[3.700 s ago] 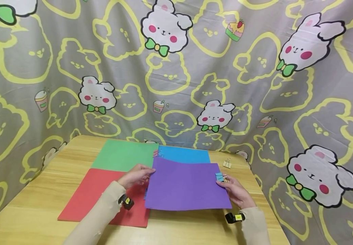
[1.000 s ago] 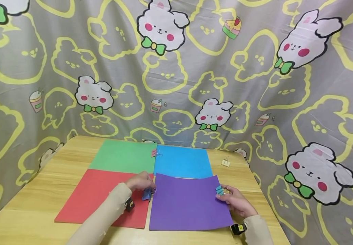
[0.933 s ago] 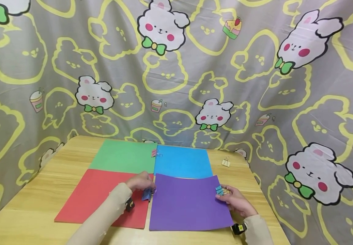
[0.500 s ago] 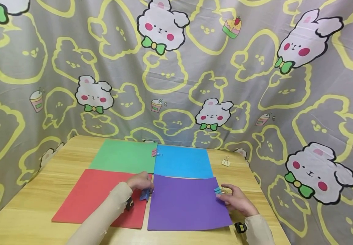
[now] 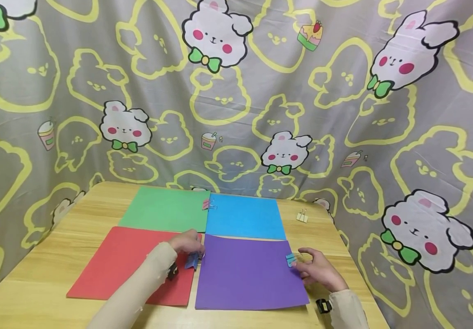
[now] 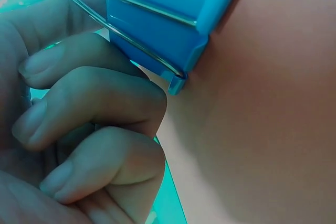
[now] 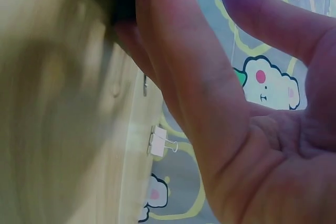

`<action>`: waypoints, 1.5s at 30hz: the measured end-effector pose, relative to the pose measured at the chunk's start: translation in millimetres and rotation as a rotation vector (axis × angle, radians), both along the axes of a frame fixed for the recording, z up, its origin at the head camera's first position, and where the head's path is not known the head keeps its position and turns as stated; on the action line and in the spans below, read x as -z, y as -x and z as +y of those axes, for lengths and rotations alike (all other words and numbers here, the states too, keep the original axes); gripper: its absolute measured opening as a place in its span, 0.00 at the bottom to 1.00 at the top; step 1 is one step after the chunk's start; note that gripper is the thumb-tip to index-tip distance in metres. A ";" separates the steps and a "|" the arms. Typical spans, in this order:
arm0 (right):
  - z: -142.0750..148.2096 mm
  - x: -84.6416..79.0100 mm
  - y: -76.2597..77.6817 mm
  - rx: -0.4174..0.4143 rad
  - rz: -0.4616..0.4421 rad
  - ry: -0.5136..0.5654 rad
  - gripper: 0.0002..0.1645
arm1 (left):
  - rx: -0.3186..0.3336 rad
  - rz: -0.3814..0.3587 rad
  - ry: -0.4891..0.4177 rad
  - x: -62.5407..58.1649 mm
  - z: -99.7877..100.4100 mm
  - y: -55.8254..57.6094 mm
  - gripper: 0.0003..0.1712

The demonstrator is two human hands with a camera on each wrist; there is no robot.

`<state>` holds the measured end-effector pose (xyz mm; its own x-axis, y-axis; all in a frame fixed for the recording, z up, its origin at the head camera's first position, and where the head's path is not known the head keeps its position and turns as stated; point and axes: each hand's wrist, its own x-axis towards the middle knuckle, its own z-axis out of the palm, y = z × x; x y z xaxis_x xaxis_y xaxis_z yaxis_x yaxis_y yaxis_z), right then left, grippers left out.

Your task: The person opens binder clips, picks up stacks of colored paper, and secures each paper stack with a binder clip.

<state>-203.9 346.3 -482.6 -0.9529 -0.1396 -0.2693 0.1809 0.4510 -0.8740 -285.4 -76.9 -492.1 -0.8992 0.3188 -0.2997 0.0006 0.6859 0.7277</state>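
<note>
A purple sheet of paper (image 5: pixel 250 274) lies at the front right of the table. My left hand (image 5: pixel 188 243) pinches a blue binder clip (image 5: pixel 191 261) at the inner edge of the red sheet (image 5: pixel 109 265); the left wrist view shows its wire handles by my curled fingers (image 6: pixel 121 95). Clipped to the purple sheet's right edge is a light blue binder clip (image 5: pixel 290 260). My right hand (image 5: pixel 320 269) is beside it, thumb and forefinger spread apart, some fingertips at or near the clip. Whether they touch it I cannot tell.
A green sheet (image 5: pixel 168 210) and a bright blue sheet (image 5: pixel 244 217) lie behind, with a pink binder clip (image 5: pixel 206 204) where they meet. A cream binder clip (image 5: pixel 302 217) stands at the back right. A patterned curtain (image 5: pixel 228 91) hangs behind the wooden table (image 5: pixel 47 256).
The purple sheet came down from mid-air onto the table, then slid slightly left. My right thumb and forefinger have parted from their hold at the light blue clip. My left hand keeps its clip.
</note>
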 end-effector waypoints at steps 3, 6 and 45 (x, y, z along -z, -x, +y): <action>-1.0 -1.9 -0.8 0.007 0.003 -0.013 0.49 | 0.002 0.007 0.016 -2.6 0.5 -1.1 0.30; -2.4 -4.7 -2.2 0.013 0.001 -0.019 0.48 | 0.005 0.016 0.029 -4.9 1.2 -2.3 0.28; 2.4 -10.0 -6.2 0.007 -0.020 -0.033 0.47 | -0.060 0.044 -0.141 -2.3 -8.0 3.0 0.24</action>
